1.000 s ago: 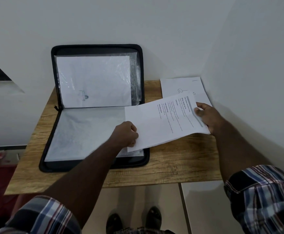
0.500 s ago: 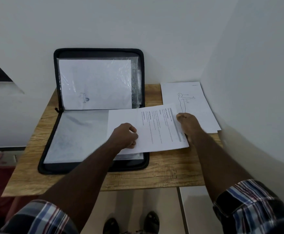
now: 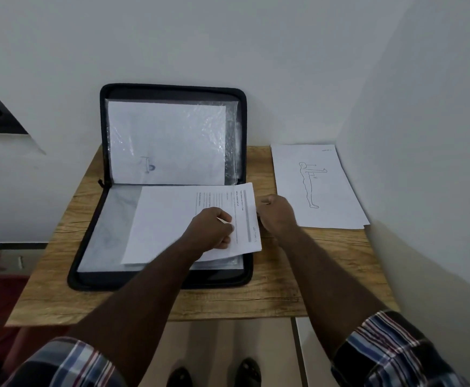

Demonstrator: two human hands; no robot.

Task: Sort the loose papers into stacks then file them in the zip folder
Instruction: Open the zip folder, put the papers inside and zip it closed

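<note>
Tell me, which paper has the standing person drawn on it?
The loose sheet lying on the wooden table right of the zip folder. The sheet both hands hold has printed text lines instead.

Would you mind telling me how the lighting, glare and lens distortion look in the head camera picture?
Head view: dim, even light with soft shadows on the wall right of the table; crinkled glare on the plastic sleeve in the zip folder lid; wide-angle bending of wall lines and table edges toward the corners; the printed sheet's text too small and soft to read; the figure drawing is clear.
</note>
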